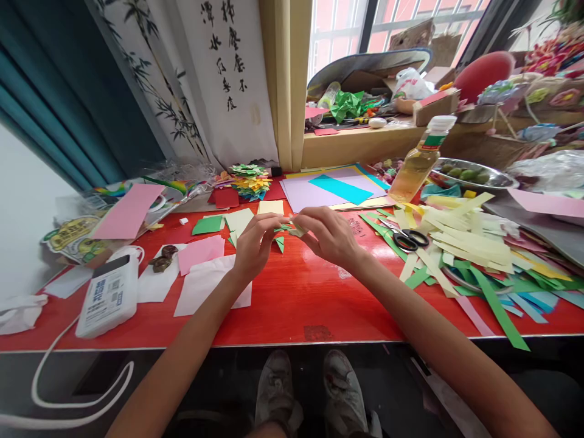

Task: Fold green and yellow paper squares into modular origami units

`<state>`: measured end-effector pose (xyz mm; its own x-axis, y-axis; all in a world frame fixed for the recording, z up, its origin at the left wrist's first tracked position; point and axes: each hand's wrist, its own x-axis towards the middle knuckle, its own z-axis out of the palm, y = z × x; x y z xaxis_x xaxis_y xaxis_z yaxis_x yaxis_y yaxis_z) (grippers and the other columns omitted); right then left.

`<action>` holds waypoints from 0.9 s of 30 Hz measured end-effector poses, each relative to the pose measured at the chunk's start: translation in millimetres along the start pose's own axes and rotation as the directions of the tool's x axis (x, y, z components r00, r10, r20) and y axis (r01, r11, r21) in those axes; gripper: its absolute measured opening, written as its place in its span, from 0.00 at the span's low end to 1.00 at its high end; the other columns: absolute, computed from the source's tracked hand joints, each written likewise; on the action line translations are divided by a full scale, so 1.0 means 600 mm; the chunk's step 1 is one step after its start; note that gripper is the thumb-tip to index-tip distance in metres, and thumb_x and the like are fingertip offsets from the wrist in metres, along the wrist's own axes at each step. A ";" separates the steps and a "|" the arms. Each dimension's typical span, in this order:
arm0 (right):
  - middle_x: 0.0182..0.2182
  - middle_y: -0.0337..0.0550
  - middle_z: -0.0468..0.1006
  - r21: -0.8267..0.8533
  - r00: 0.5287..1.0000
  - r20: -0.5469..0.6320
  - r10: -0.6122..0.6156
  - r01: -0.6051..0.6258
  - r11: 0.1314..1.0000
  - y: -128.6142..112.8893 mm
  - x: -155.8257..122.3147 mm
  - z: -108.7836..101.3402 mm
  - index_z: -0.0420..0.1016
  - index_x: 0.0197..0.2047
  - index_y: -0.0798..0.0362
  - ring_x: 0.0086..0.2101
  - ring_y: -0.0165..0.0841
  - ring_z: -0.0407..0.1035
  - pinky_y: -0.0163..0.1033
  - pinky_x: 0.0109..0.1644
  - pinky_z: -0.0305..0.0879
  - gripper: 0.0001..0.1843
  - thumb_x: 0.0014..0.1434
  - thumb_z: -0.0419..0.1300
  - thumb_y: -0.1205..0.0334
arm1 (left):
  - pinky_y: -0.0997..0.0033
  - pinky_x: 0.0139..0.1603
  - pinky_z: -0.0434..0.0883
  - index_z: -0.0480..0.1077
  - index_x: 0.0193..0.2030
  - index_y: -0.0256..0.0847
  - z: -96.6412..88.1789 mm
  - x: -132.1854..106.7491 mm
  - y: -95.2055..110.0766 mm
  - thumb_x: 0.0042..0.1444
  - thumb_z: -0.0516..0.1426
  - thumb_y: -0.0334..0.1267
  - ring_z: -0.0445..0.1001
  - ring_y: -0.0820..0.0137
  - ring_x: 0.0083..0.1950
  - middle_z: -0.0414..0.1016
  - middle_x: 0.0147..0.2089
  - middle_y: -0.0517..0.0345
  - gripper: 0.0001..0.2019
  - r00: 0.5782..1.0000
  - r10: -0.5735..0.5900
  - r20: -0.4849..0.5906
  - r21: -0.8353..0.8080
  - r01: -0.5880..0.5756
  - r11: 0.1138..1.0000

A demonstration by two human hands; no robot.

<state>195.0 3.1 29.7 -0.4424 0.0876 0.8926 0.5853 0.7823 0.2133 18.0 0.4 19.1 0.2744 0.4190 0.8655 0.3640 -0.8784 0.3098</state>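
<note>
Both my hands meet over the middle of the red table (292,298). My left hand (256,242) and my right hand (326,234) pinch a small folded piece of pale yellow and green paper (292,229) between their fingertips, just above the tabletop. A small green paper triangle (280,243) lies right under them. Pale yellow and green paper squares (237,220) lie just behind my left hand.
Black-handled scissors (408,238) lie right of my right hand, beside a heap of paper strips (469,243). A bottle of yellow liquid (422,159) and coloured sheets (333,190) stand behind. A white power bank (108,295), pink paper (201,252) and white paper lie at left.
</note>
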 end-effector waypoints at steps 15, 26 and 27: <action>0.38 0.46 0.69 0.357 0.999 0.045 0.023 -0.037 0.933 -0.009 -0.002 0.006 0.60 0.44 0.54 0.41 0.31 0.66 0.36 0.41 0.68 0.10 0.59 0.47 0.73 | 0.66 0.45 0.70 0.63 0.42 0.42 -0.002 -0.003 -0.004 0.55 0.50 0.24 0.69 0.70 0.49 0.73 0.44 0.55 0.11 1.000 0.001 -0.012 0.001 -0.001 1.000; 0.37 0.45 0.70 0.453 0.992 0.064 0.105 -0.123 0.883 -0.014 0.000 0.003 0.62 0.42 0.53 0.39 0.30 0.66 0.37 0.40 0.68 0.09 0.59 0.47 0.73 | 0.67 0.45 0.70 0.63 0.42 0.42 -0.002 -0.002 -0.003 0.55 0.50 0.24 0.69 0.70 0.49 0.72 0.44 0.55 0.11 1.000 0.015 -0.016 -0.003 -0.015 1.000; 0.37 0.45 0.70 0.454 0.992 0.065 0.107 -0.125 0.882 -0.014 0.000 0.004 0.62 0.42 0.53 0.39 0.30 0.67 0.37 0.40 0.68 0.09 0.59 0.47 0.73 | 0.67 0.44 0.70 0.63 0.42 0.42 -0.002 -0.003 -0.003 0.55 0.50 0.24 0.69 0.70 0.49 0.72 0.44 0.55 0.12 1.000 0.017 -0.016 -0.001 -0.017 1.000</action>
<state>188.7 -2.2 26.8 -0.4208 0.2107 0.8823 0.2631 0.9592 -0.1036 15.9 1.3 17.6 0.2666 0.4001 0.8768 0.3579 -0.8858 0.2954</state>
